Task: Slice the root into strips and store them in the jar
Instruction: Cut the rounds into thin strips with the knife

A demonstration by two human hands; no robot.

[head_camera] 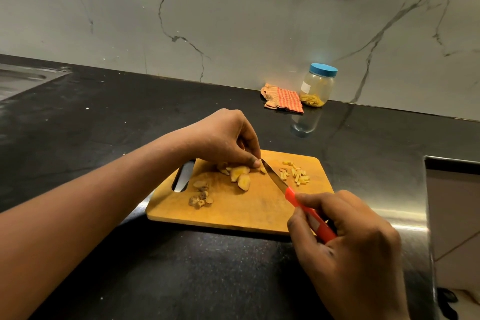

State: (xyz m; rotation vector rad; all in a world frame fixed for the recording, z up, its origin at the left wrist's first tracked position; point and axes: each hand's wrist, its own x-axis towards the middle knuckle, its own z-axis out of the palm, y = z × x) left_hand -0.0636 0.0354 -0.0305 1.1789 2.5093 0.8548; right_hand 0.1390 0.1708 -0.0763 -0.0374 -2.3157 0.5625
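On the board (233, 213), in the middle of the black counter (130, 125), the cutting was under way. The left hand (223, 138) came in from nine o'clock with its fingers curled down, thumb and fingertips pinning one of the pale yellow slices (240, 175) against the wood. The right hand (345, 236), at five o'clock, was wrapped round the red handle of the knife (275, 178), whose blade ran up toward eleven o'clock and met the pinned piece at its tip, right beside the left thumb. At two o'clock on the board lay a loose scatter of finished strips (297, 175), apart from the slices; at eight o'clock sat a small heap of brownish scraps (201, 196), peel by the look of them. The jar (318, 86) stood well off at one o'clock against the marble wall, its blue lid (323, 69) on and some yellow strips already in the bottom, with a checked cloth (283, 99) just beside it. To my eye this was the middle of the slicing step, with several slices not yet cut. The next stroke would call for a short, controlled draw with the edge kept clear of the thumb, since the piece was small and the fingers sat very close; the jar would need opening before anything went in.
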